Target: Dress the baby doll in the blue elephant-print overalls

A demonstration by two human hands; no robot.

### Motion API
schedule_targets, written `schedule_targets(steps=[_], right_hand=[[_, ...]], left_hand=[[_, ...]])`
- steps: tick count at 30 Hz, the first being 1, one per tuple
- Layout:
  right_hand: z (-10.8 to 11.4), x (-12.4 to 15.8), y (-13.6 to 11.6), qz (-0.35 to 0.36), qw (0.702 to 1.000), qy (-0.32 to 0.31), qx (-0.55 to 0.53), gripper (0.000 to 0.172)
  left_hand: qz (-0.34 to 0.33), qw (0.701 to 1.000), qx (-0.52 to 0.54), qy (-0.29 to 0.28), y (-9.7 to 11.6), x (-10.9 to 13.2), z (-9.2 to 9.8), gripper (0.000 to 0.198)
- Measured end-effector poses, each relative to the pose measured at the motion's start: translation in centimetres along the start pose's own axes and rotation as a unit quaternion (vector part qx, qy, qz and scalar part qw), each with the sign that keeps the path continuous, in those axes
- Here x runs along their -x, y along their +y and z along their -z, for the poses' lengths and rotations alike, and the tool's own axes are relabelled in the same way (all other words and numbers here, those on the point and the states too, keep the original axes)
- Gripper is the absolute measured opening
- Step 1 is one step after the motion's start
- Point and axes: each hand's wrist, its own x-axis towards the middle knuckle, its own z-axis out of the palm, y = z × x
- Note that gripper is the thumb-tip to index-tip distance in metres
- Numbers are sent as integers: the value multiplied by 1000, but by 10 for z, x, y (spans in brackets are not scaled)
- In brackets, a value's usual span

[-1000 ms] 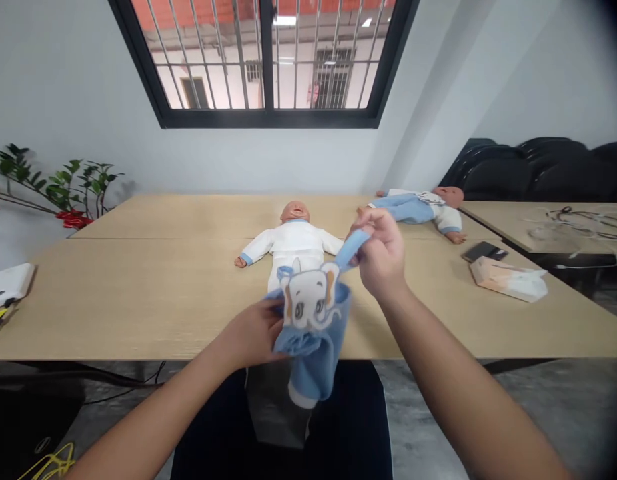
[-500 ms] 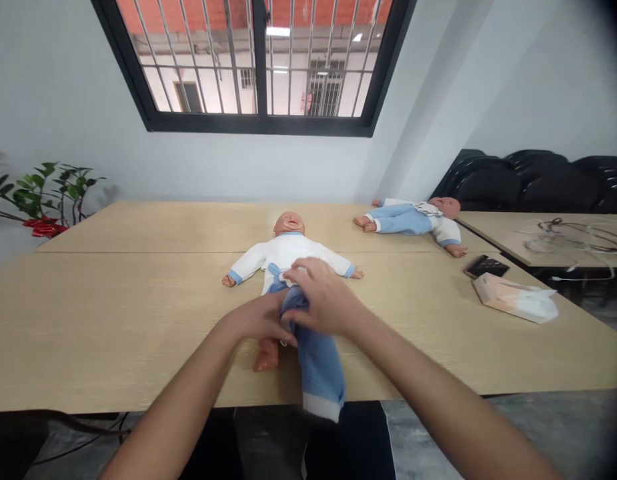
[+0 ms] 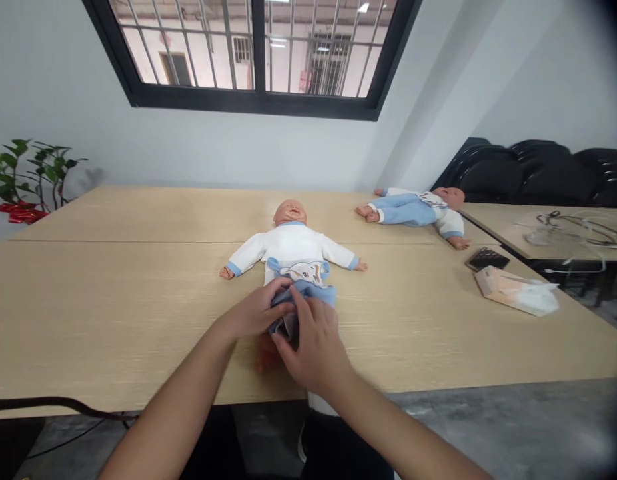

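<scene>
A baby doll (image 3: 291,243) in a white long-sleeved top with blue cuffs lies on its back on the table, arms spread, head away from me. Over its lower body are blue overalls (image 3: 318,291) with an animal face on the bib. My left hand (image 3: 262,308) is closed on the gathered blue cloth at the doll's leg. My right hand (image 3: 312,340) pinches the same bunched cloth from the other side. One bare doll foot (image 3: 267,357) shows below my left hand. A white trouser cuff hangs at the table's front edge, mostly behind my right wrist.
A second doll (image 3: 413,209) in blue and white lies at the back right. Nearer on that side are a dark phone-like object (image 3: 487,259) and a tissue box (image 3: 513,291). A cable coil (image 3: 583,227) rests on another table. A potted plant (image 3: 33,173) stands at the left.
Both hands have drawn the trouser leg into a bunch, and my right hand has come lower and nearer. The bib's animal face now shows. The view has tipped slightly downward.
</scene>
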Motion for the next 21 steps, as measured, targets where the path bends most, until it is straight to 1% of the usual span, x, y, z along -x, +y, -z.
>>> schedule_targets(steps=[2,5,6,8,10,11,13,15,17,19,21], right_hand=[[1,-1,0,2,1000,6,14,79],[-1,-2,10,18,996,26,89,80],[-1,-3,14,38,992,33,115,79],[-1,-5,22,99,982,51,154,74],[2,-10,28,164,969,62,171,66],[4,-12,29,188,965,64,173,60],[9,-18,29,211,961,64,164,48],[13,-22,29,219,963,60,145,35],[14,-24,28,222,966,53,126,25],[12,-23,26,221,968,40,114,16],[10,-19,24,208,971,16,114,12]], left_hand=[[-10,1000,5,-1,1,2,0,53],[-11,1000,22,-9,3,5,1,53],[-8,999,25,-20,4,6,1,56],[3,999,12,-51,6,8,1,70],[17,996,-27,-80,8,9,-1,85],[25,994,-52,-91,8,9,-2,86],[33,989,-102,-100,10,9,-3,72],[27,984,-151,-95,12,10,-5,56],[16,975,-207,-74,14,11,-5,51],[5,965,-258,-44,17,14,-6,50],[-13,953,-301,-8,18,20,-9,47]])
